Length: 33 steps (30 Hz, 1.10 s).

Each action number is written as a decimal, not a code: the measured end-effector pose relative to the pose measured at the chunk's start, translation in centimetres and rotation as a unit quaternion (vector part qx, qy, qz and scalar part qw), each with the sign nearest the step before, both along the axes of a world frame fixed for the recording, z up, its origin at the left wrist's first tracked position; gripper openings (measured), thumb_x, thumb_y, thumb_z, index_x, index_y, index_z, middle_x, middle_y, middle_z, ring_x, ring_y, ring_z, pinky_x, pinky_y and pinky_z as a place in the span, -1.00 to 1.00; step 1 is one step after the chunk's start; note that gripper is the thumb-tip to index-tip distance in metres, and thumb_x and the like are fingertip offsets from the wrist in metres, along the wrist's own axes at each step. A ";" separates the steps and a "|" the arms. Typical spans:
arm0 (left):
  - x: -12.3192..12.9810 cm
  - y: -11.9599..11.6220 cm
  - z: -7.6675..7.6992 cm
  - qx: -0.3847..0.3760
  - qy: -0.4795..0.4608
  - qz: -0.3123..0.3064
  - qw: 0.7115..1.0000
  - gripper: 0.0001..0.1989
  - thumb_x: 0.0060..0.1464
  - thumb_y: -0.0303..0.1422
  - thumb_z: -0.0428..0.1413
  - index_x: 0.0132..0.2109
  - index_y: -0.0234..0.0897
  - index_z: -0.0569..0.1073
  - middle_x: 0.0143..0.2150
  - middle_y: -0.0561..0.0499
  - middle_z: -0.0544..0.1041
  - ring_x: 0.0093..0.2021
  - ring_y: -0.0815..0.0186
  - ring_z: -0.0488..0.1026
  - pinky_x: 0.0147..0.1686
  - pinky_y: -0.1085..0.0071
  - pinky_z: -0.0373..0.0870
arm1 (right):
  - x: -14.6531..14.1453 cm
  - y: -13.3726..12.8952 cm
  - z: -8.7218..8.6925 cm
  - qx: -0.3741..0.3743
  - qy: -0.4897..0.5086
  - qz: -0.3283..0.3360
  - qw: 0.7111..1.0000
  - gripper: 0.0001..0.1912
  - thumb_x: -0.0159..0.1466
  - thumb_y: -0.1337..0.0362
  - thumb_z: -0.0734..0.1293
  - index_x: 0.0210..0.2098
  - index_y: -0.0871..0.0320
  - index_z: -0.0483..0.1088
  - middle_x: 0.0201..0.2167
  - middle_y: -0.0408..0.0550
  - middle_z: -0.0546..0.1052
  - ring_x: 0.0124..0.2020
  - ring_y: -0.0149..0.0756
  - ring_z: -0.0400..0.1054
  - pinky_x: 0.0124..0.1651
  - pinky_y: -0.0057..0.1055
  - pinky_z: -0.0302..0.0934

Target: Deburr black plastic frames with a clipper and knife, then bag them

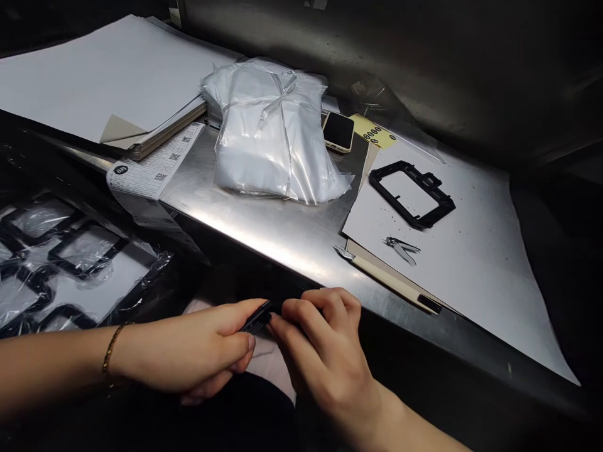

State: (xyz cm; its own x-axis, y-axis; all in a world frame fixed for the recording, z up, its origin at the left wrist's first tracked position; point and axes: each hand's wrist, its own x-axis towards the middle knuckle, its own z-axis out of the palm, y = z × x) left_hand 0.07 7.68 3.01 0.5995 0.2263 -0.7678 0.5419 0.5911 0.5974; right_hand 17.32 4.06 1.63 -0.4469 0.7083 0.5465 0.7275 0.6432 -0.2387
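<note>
Just beyond the bench's front edge, my left hand (202, 348) is closed round a black plastic part (257, 318), thumb and forefinger on either side of it. The fingers of my right hand (325, 351) are bent and pressed together at the same part's other end. Most of that part is hidden by the fingers, so its full shape does not show. On the bench to the right lies a black plastic frame (440, 215) on a white sheet (490, 276). Small nippers (402, 249) rest nearer me, with a cream-handled craft knife (391, 277) along the sheet's edge.
A tied bundle of clear plastic bags (259, 141) sits mid-bench, beside a phone (338, 132) and a yellow sticker sheet (372, 132). White sheets (113, 75) are stacked at left, above a printed label strip (155, 166). Lower left are film-wrapped black frames (87, 248).
</note>
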 end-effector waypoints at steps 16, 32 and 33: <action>-0.2 0.0 -0.2 0.032 -0.059 -0.007 0.998 -0.79 0.11 -0.30 -0.25 -0.13 -0.24 0.15 -0.58 0.23 0.17 -0.80 0.63 0.00 -0.81 0.67 0.03 | -1.0 0.2 -0.7 -0.008 0.081 -0.002 0.997 -0.88 0.04 0.60 0.21 -0.47 0.34 0.33 -0.48 0.05 0.41 -0.38 -0.27 0.15 -0.32 -0.14 0.03; -1.6 -0.6 -4.1 0.132 -0.054 0.064 0.988 -0.67 0.06 -0.25 -0.13 -0.03 -0.21 0.23 -0.16 -0.02 0.35 -0.28 0.33 0.38 -0.28 0.38 0.36 | 5.6 -3.3 -6.0 -0.258 -0.033 0.136 0.956 -0.83 0.11 0.23 0.30 -0.59 0.08 0.30 -0.18 -0.24 0.47 -0.14 -0.18 0.28 -0.21 -0.23 0.25; -2.3 -1.0 -4.2 0.174 -0.056 0.053 0.982 -0.65 0.06 -0.21 -0.11 0.00 -0.15 0.25 -0.02 -0.02 0.30 -0.08 0.27 0.30 -0.07 0.35 0.25 | 5.6 -2.9 -6.0 -0.280 -0.040 0.141 0.949 -0.82 0.11 0.21 0.30 -0.58 0.10 0.31 -0.22 -0.22 0.49 -0.20 -0.22 0.32 -0.25 -0.29 0.27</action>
State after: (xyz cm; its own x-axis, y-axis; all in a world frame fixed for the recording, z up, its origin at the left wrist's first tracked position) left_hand -2.24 6.73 -1.21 0.6347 0.5295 -0.5628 0.4072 0.3899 0.8260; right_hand 22.91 1.18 -4.35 -0.6851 0.7244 0.0771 0.5758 0.6033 -0.5518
